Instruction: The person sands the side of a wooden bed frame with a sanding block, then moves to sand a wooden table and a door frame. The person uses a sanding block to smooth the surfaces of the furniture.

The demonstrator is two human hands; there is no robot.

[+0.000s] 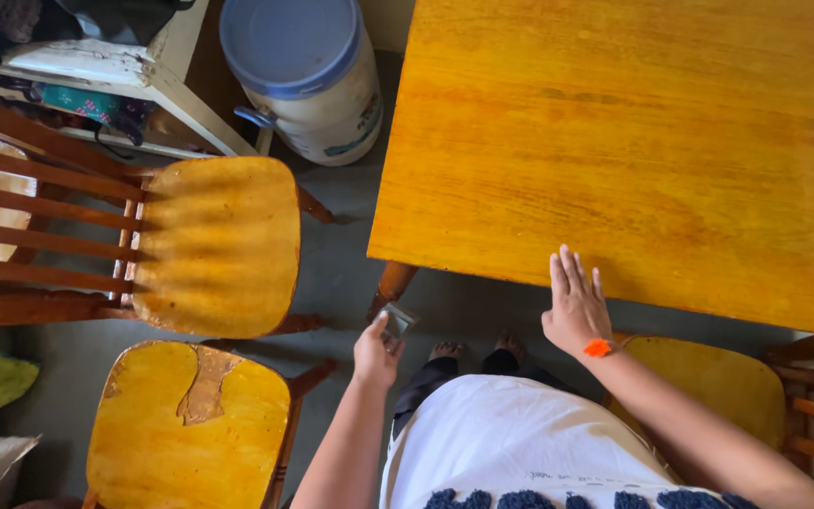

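Note:
My right hand (574, 303) lies flat with fingers spread on the near edge of a glossy orange-yellow wooden table (671, 141); an orange band sits at its wrist. My left hand (376, 353) hangs below the table's near left corner, closed around a small dark flat object (398, 320) with a shiny face. That object is just beside the table's turned wooden leg (390, 286). My white garment with dark blue trim (501, 448) and my bare feet (473, 349) show beneath.
Two yellow-seated wooden chairs stand at left, one (219, 245) with a slatted back, one nearer (190, 424) with worn varnish. A third chair (718, 382) is at right under my arm. A white bucket with blue lid (308, 75) stands by a white painted frame (143, 75).

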